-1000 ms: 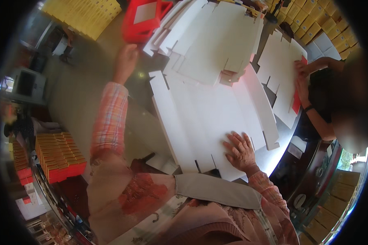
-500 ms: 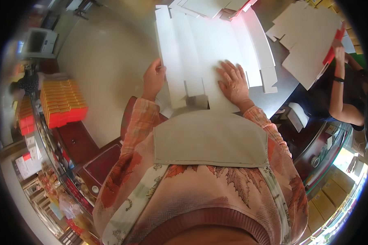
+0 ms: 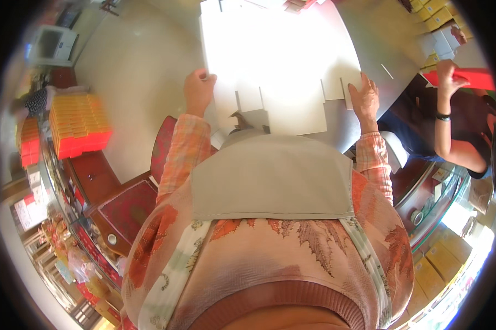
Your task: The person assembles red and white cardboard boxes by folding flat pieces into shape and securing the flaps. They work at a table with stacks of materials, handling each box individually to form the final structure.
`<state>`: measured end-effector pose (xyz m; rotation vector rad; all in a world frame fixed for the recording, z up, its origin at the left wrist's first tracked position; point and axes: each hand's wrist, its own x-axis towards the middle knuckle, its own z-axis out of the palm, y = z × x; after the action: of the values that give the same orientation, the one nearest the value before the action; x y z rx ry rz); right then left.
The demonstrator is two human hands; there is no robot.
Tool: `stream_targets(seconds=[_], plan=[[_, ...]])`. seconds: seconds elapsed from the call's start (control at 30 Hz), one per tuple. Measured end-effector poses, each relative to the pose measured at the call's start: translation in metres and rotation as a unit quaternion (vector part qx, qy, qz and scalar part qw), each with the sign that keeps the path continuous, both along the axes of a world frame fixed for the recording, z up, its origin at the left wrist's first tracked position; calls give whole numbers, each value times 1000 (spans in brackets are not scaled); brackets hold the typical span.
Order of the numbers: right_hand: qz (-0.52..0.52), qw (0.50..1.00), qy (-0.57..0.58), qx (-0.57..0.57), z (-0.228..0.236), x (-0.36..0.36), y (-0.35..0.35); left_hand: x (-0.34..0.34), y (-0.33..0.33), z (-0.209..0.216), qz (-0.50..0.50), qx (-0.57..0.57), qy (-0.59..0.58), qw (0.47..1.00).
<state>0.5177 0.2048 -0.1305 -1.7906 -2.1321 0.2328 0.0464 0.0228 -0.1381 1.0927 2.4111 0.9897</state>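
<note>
A large flat cardboard box blank (image 3: 292, 113), white and overexposed in its middle, lies on the grey table in front of me. Slots and tabs run along its near edge. My left hand (image 3: 199, 92) is closed on its left edge, the thumb at the rim and the fingers partly hidden. At the near right corner, my right hand (image 3: 364, 99) touches the edge beside a slotted flap, its fingers stretched out. Bright glare hides the folds on the blank's surface.
On the right, a co-worker's hand (image 3: 450, 77) holds a red-edged piece of cardboard (image 3: 476, 78). Stacked orange and red boxes (image 3: 80, 126) stand at left, near a patterned red chair seat (image 3: 130, 209). A glass display case (image 3: 432, 203) is at lower right, with yellow cartons (image 3: 437, 14) at upper right.
My right hand has moved from the middle of the blank to its right edge. The raised right-hand flap now lies flat. The co-worker's large sheet has swung away to the right.
</note>
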Motion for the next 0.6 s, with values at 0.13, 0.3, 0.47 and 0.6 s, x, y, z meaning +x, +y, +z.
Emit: stream_targets(seconds=[0.13, 0.3, 0.47, 0.6], plan=[[-29, 999, 29, -8, 11, -8, 1, 9, -1, 15, 7, -16, 40, 999], [-17, 1000, 12, 19, 23, -17, -14, 39, -3, 62, -35, -32, 78, 996], [-13, 996, -76, 55, 47, -31, -23, 34, -6, 48, -71, -7, 129, 989], [6, 997, -56, 58, 56, -32, -25, 22, -4, 38, -78, 22, 89, 993]])
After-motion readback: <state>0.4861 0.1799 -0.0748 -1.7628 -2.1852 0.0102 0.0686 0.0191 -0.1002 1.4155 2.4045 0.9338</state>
